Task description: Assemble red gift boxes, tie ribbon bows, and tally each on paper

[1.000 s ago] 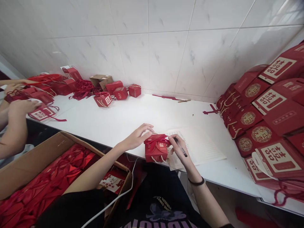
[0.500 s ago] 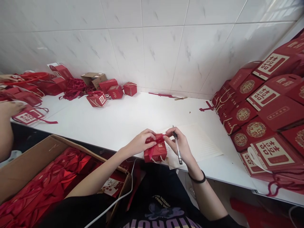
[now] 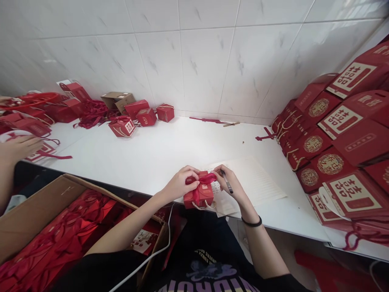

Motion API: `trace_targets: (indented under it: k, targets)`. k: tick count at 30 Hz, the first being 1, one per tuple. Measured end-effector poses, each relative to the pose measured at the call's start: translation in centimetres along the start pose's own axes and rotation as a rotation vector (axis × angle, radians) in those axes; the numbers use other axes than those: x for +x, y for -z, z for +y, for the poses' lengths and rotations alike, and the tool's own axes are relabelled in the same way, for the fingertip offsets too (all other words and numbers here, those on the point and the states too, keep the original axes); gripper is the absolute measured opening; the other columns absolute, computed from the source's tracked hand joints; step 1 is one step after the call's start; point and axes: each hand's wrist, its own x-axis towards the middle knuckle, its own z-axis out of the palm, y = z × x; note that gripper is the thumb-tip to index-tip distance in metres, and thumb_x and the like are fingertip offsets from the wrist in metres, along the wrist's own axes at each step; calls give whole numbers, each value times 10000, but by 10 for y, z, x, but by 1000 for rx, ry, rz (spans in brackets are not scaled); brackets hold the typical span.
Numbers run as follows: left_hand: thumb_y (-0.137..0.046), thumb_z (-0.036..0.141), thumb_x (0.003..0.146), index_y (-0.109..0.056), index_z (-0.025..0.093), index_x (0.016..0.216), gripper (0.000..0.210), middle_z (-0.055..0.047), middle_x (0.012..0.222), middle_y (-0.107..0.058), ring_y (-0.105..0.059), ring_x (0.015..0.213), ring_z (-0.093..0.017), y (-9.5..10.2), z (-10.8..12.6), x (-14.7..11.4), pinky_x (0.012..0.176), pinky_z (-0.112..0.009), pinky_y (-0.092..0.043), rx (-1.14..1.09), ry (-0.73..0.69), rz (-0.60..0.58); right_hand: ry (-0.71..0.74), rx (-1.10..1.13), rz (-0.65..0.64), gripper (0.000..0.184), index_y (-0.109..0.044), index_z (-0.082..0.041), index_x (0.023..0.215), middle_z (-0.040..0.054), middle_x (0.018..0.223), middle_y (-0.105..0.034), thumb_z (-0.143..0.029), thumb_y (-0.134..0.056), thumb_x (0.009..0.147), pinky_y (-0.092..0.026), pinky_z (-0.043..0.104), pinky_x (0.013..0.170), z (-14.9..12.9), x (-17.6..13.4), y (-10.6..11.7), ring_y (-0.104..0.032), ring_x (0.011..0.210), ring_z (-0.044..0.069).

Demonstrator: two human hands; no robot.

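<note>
A small red gift box (image 3: 189, 198) with gold print and a cream rope handle sits at the table's front edge. A crimson ribbon (image 3: 208, 178) is bunched into a bow on its top. My left hand (image 3: 184, 181) pinches the ribbon near the knot, its fingers over the box's upper left. Gripping a ribbon loop on the right side, my right hand (image 3: 228, 181) also carries a pen (image 3: 226, 181) tucked among its fingers. A sheet of written paper (image 3: 258, 182) lies under and right of that hand.
Several red boxes (image 3: 146, 117) and heaped ribbon (image 3: 92, 113) line the wall at left. A co-worker's hand (image 3: 24, 148) is at far left. Below stands a carton (image 3: 36, 202) of ribboned boxes. Stacked red gift boxes (image 3: 358, 150) fill the right end. A white cable (image 3: 152, 254) crosses my left side.
My right hand has drawn the ribbon loop out to the right, and the pen has tilted in its fingers. The co-worker's hand at far left has shifted right.
</note>
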Motion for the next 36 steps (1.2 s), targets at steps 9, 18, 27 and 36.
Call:
trace_targets:
  k: [9,18,27,36]
  targets:
    - [-568,219,788,-599,190,770,46,-39,1025,-572,-566,1032,-187,-2,2,-4,934,-380,-448,9,36,57,-69,168,80,306,-473,-194,769,-39,643,-466,-462,-621,757,-302,192,329,-6,-28,-11,-364,402,75]
    - [-574,212,778,-620,194,740,62,-33,1018,-582,-577,999,-180,-6,1,-3,913,-367,-465,59,20,79,12,1,164,267,-431,-209,702,-38,578,-439,-427,-550,800,-377,238,516,-23,-56,-14,-450,517,128]
    - [-575,218,766,-623,195,734,63,-35,1004,-586,-580,998,-190,-6,4,-3,914,-370,-458,55,41,90,9,-44,137,262,-394,-214,701,-30,597,-470,-403,-527,824,-370,227,499,-24,-72,-13,-449,514,127]
    - [-576,250,770,-622,191,735,83,-45,1006,-570,-568,1013,-199,-6,2,0,942,-387,-440,2,74,63,41,-199,164,236,-418,-215,751,-20,642,-499,-395,-511,873,-369,244,496,-27,-86,0,-459,508,132]
